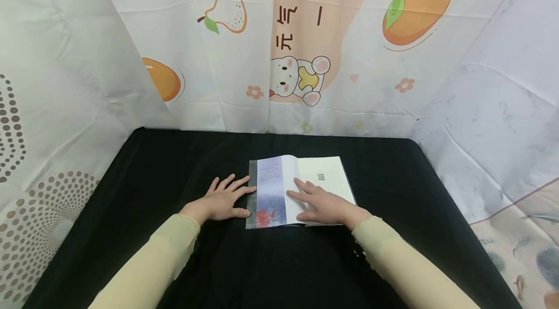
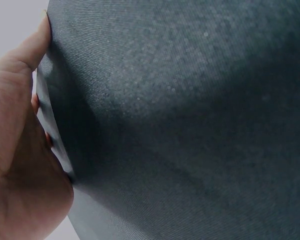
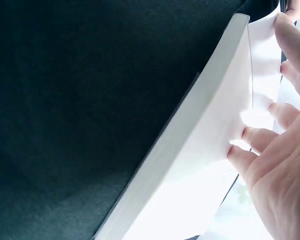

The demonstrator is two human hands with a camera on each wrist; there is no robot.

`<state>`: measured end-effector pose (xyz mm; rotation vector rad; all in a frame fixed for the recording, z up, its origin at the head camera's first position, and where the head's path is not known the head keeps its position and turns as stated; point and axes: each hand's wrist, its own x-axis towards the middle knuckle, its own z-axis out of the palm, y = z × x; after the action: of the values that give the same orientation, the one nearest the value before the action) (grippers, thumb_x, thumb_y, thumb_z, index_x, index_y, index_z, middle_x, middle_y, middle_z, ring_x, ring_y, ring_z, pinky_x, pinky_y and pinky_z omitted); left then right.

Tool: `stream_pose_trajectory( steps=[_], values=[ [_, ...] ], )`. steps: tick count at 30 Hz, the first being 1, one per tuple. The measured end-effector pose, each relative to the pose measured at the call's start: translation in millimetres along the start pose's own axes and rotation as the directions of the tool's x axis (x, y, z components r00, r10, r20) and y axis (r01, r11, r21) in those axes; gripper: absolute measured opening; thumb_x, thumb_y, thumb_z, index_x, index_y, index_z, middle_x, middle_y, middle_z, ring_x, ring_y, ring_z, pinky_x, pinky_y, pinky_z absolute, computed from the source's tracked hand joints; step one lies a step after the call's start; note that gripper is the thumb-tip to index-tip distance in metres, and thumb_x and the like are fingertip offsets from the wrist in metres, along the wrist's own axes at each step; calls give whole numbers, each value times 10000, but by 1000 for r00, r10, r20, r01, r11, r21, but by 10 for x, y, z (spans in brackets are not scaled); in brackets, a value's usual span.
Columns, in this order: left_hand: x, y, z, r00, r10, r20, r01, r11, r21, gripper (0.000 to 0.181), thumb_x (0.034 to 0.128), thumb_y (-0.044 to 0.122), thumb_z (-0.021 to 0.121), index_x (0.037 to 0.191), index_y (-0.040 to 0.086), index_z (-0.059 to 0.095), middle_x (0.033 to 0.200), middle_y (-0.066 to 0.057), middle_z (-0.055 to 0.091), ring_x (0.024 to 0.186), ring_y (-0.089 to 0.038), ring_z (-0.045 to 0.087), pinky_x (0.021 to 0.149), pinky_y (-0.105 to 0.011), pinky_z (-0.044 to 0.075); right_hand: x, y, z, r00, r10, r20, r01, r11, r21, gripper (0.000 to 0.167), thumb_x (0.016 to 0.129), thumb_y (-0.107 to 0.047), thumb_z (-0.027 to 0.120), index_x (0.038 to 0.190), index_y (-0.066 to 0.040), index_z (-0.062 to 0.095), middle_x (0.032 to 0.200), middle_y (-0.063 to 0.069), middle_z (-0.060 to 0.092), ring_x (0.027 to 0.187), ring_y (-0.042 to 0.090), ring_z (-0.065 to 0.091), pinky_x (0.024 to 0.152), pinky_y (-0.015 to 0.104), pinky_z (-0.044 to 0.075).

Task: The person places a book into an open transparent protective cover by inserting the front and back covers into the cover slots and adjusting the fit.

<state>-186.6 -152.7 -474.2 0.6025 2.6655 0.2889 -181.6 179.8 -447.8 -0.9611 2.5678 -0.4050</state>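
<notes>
An open book (image 1: pixel 327 166) lies on the black cloth in the head view, its white pages toward the right. On its left side is a purple-blue printed flap (image 1: pixel 271 192) with small text and a red tree, bordered by a clear plastic strip (image 1: pixel 251 219). My left hand (image 1: pixel 224 201) rests with spread fingers at that strip's left edge. Across the white pages, my right hand (image 1: pixel 325 204) lies with its fingertips touching the paper near the fold. The right wrist view shows the thick block of page edges (image 3: pixel 175 145) beside the right hand (image 3: pixel 285 165).
Black cloth (image 1: pixel 196 154) covers the table around the book. A white curtain (image 1: pixel 209 66) with fruit and bear prints hangs behind the far edge. More patterned cloth hangs at the left (image 1: pixel 57 81) and right (image 1: pixel 493 120).
</notes>
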Motion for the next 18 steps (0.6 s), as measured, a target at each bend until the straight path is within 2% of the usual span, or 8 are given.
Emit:
stream_pose_trajectory(
  steps=[18],
  values=[
    [16,-4,8,1000,-1,4,1,1000,19,781,940,697,544,1606,383,284,1725,51,105,1576,-382,46,1204,-689,17,-15,17,41,1000,5,-5,-5,1000,7,703,980,-456,664,1596,-270,380,1720,73,135,1553,402,184,1220,595,216]
  ],
)
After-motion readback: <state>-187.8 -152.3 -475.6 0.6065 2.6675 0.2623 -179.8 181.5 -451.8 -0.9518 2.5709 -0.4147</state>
